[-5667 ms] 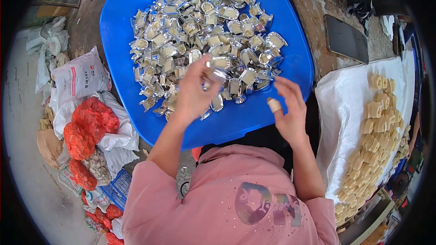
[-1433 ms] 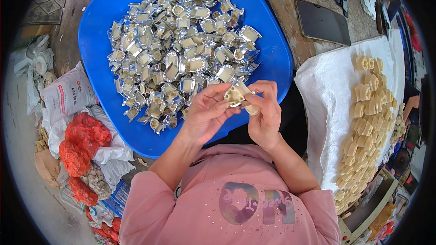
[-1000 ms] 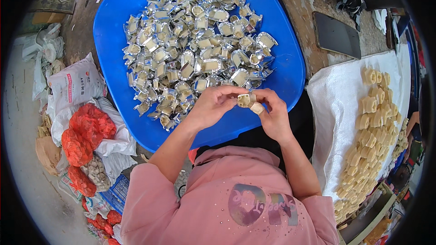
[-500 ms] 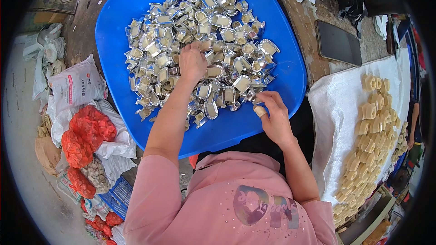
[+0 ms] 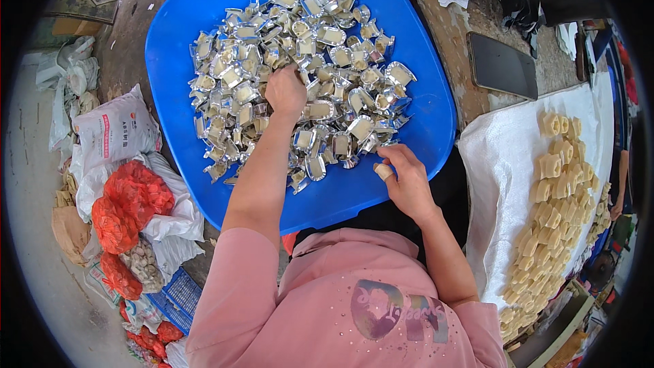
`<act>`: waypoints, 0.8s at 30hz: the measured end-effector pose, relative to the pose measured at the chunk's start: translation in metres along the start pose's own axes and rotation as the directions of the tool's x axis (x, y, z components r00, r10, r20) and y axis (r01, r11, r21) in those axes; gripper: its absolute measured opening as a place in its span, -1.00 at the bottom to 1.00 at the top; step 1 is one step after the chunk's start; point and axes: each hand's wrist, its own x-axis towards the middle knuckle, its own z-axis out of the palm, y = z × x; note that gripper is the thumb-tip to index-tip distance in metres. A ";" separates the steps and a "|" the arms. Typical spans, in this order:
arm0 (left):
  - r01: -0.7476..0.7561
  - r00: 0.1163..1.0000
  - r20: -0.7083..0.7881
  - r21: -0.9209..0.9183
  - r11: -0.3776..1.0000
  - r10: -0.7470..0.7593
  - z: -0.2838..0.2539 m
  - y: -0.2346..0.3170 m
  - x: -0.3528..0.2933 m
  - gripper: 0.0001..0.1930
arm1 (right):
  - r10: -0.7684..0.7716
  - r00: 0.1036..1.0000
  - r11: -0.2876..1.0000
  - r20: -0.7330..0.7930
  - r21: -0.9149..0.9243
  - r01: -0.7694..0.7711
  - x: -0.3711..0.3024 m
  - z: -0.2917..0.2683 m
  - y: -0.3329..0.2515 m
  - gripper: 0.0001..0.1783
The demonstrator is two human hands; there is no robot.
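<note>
A wide blue plastic tub (image 5: 306,211) holds a heap of small shiny silver-rimmed pieces (image 5: 340,143) with cream-coloured middles. My left hand (image 5: 286,92) reaches into the middle of this heap, its fingers bent down and closed among the pieces. Its fingertips are hidden, so what they grip does not show. Over the near right edge of the heap is my right hand (image 5: 409,184), its thumb and index finger apart with nothing visible between them. A pale beige covering (image 5: 383,171) appears to sit on the right thumb tip.
Right of the tub, many cream-coloured hollow pieces (image 5: 545,232) lie on a white woven sheet (image 5: 487,184). A dark phone (image 5: 503,65) rests on the worn wooden surface behind it. On the left floor are a white sack (image 5: 117,126), red bags (image 5: 136,194) and a blue crate (image 5: 178,300).
My left hand has shifted slightly left and pushed down into the heap. My right hand has drawn a little left and nearer me, away from a silver piece at its fingertips.
</note>
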 end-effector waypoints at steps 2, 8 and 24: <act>-0.085 0.989 -0.126 -0.047 0.995 0.078 0.002 -0.002 -0.004 -0.78 | -0.026 1.000 0.999 -0.006 -0.024 0.026 0.000 0.000 0.000 -0.68; -0.037 0.999 0.015 -0.327 0.944 0.044 0.002 0.009 -0.001 -0.76 | 0.000 1.000 1.000 -0.002 -0.005 0.000 -0.001 0.000 -0.001 -0.68; -0.062 0.988 -0.150 -0.115 0.991 0.045 0.007 0.017 0.005 -0.71 | -0.055 0.998 0.996 -0.003 -0.064 0.054 -0.002 0.002 0.003 -0.69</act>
